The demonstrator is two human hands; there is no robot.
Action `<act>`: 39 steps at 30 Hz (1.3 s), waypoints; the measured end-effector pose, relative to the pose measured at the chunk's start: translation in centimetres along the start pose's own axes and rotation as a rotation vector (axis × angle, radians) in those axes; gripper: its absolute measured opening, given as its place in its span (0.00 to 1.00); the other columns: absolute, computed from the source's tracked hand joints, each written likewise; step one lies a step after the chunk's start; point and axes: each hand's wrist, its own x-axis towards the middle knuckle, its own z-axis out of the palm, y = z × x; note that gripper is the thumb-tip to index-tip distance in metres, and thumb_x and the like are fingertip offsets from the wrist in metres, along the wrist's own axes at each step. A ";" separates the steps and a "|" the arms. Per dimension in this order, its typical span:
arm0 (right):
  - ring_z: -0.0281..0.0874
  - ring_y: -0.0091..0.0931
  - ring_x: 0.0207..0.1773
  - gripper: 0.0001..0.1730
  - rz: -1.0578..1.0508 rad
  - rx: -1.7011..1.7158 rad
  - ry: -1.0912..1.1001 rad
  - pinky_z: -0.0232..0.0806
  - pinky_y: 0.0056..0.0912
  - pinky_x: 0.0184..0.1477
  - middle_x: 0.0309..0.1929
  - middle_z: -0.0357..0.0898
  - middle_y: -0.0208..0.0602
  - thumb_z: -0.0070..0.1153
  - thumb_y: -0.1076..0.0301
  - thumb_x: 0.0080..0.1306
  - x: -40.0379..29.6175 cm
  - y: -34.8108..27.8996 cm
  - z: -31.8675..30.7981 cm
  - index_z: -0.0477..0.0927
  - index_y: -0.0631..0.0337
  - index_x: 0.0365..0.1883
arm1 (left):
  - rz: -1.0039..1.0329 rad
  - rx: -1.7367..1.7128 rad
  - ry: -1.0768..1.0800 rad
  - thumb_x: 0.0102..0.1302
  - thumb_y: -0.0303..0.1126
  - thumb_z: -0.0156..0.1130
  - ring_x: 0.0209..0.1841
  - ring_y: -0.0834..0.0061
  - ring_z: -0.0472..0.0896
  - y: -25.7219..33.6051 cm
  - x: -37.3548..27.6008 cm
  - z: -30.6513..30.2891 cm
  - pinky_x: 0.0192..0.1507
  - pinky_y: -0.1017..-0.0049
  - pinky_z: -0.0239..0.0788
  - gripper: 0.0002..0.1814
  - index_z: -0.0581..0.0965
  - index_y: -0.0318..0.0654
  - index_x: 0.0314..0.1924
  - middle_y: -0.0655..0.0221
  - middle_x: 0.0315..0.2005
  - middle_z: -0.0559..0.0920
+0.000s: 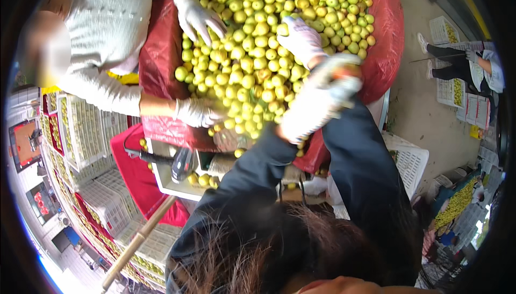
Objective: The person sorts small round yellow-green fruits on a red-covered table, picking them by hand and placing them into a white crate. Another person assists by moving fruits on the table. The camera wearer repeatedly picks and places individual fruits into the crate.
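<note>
A heap of small green-yellow fruits (pixel 250 64), some with brown-red patches, fills a bin lined with red plastic sheeting (pixel 383 52). My right hand (pixel 302 39), in a white glove, reaches into the heap with its fingers around a green fruit (pixel 283 30). Crossing over my right forearm, my left hand (pixel 318 98) is gloved too and blurred by motion. A brown-red fruit (pixel 346 72) shows between its fingers. Both my arms wear dark sleeves.
At the left, a co-worker's gloved hands (pixel 199 18) touch the same heap. A white container (pixel 165 183) with several fruits stands below the bin, near a wooden pole (pixel 139 239). Stacked white crates (pixel 86 129) line the left; another person (pixel 459 66) is at the right.
</note>
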 end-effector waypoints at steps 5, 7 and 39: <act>0.81 0.28 0.52 0.28 0.197 0.726 0.149 0.72 0.32 0.54 0.53 0.84 0.36 0.68 0.54 0.67 -12.8 2.3 3.3 0.79 0.59 0.61 | 0.439 0.573 -0.588 0.70 0.41 0.67 0.54 0.57 0.83 -6.0 -2.3 10.3 0.58 0.65 0.77 0.29 0.73 0.49 0.69 0.60 0.55 0.82; 0.77 0.20 0.50 0.24 0.335 1.270 0.126 0.71 0.25 0.52 0.54 0.82 0.32 0.61 0.60 0.74 -18.6 3.8 1.6 0.77 0.63 0.63 | 0.479 0.577 -0.429 0.70 0.40 0.67 0.54 0.56 0.84 -6.0 -5.0 9.2 0.58 0.63 0.78 0.28 0.74 0.51 0.69 0.60 0.57 0.83; 0.79 0.45 0.65 0.30 -0.003 -0.304 -0.226 0.73 0.49 0.64 0.71 0.72 0.45 0.54 0.66 0.68 -5.2 -2.0 5.8 0.74 0.47 0.70 | 0.631 0.491 1.586 0.68 0.35 0.66 0.56 0.62 0.78 -8.4 -28.4 -26.7 0.64 0.64 0.69 0.27 0.73 0.31 0.64 0.56 0.53 0.79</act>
